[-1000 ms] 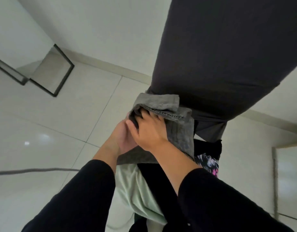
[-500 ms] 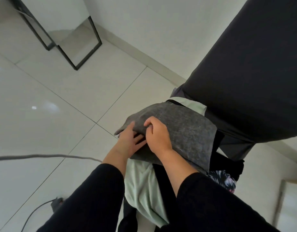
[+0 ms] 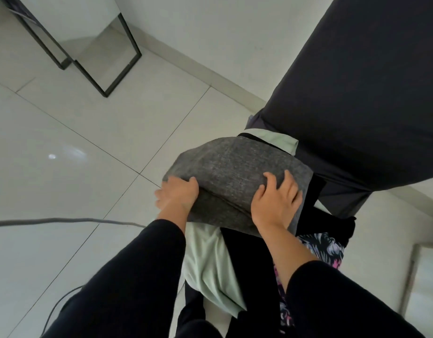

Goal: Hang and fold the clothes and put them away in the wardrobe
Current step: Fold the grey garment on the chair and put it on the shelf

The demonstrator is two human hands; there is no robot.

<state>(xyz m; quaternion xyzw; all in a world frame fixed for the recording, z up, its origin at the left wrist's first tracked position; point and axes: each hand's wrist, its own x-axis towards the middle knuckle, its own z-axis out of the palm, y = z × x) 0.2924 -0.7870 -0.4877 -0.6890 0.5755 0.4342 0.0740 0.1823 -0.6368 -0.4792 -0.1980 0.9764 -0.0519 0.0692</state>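
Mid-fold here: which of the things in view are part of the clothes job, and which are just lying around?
Part of the job:
- grey folded garment, under the left hand and right hand
- pale green garment
- black garment
- floral garment
- large dark cloth

Just lying about:
- grey cable on the floor
- black metal frame

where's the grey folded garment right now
In the head view, the grey folded garment sits centre frame on top of a pile of clothes, over the pale green garment, with the left hand and right hand on its near edges.
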